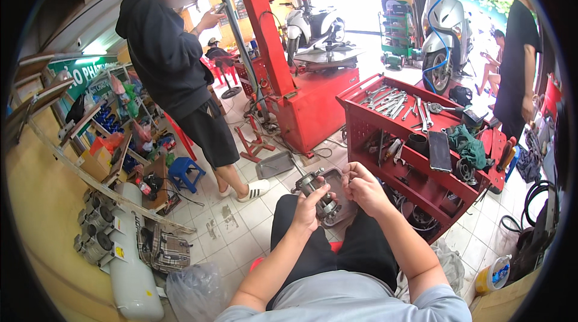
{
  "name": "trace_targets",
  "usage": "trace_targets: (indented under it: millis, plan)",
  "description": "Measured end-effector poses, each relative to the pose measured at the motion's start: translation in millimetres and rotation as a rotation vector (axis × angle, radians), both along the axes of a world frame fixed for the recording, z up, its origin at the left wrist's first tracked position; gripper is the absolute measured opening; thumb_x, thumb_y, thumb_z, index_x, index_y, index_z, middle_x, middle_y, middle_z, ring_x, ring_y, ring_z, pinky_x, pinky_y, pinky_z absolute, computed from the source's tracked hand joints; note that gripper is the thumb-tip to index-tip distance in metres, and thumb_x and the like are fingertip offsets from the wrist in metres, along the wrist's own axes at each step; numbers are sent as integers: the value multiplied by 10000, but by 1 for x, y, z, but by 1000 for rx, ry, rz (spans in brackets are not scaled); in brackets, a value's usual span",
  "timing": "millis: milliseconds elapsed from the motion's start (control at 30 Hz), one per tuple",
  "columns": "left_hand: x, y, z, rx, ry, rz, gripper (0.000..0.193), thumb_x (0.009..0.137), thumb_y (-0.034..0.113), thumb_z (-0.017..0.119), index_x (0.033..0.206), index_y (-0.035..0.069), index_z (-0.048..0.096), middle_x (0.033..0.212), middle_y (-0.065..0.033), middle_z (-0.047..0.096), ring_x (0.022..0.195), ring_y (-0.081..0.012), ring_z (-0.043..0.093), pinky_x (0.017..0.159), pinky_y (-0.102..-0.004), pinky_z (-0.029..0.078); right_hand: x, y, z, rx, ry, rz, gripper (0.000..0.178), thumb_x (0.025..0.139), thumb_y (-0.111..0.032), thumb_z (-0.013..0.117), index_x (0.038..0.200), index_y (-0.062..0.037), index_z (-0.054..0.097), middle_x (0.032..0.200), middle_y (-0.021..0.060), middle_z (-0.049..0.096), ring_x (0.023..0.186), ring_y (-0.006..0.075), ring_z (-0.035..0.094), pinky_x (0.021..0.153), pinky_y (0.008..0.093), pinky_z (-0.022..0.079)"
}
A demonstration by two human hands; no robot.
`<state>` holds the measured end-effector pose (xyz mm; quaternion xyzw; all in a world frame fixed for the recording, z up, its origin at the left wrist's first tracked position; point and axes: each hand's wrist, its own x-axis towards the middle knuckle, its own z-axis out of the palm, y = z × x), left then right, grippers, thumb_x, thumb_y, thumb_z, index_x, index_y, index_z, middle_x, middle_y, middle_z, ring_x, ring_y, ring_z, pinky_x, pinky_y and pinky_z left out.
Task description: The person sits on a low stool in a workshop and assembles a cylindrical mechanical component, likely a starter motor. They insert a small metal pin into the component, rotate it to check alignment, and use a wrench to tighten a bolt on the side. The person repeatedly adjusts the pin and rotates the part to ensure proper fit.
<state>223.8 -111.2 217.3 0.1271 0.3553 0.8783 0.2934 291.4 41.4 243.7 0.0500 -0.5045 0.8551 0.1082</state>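
In front of my knees, my left hand (308, 207) is wrapped round a grey metal mechanical part (312, 183). A thin rod sticks out of it toward the far left, and rounded metal pieces show at both ends. Its exact kind I cannot make out. My right hand (362, 189) is raised just to the right of the part, apart from it, with thumb and fingers pinched together. Whatever lies in that pinch is too small to name. Below both hands a grey metal tray (349, 212) shows between my legs.
A red tool cart (385, 135) with wrenches (391, 103) and a phone (439, 151) stands at right. Ahead are a red motorcycle lift (313, 102) and a second tray (275, 166). A person in black (174, 51) stands at left near a blue stool (185, 172).
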Motion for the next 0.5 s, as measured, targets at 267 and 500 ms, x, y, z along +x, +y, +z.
trace_targets:
  millis: [267, 500]
  plan:
    - [-3, 21, -16, -88, 14, -35, 244, 870, 71, 619, 1095, 107, 534, 881, -41, 614, 742, -149, 630, 662, -344, 564, 1, 14, 0, -221, -23, -43, 136, 964, -100, 452, 1080, -37, 487, 831, 74, 588, 592, 125, 498, 529, 254, 416]
    - [-1, 27, -18, -77, 8, -120, 229, 865, 33, 609, 1070, 106, 537, 843, -20, 586, 723, -136, 619, 654, -340, 561, -1, 19, -12, -251, -19, -84, 180, 981, -225, 487, 1032, -56, 523, 654, 5, 494, 526, 75, 399, 491, 208, 307]
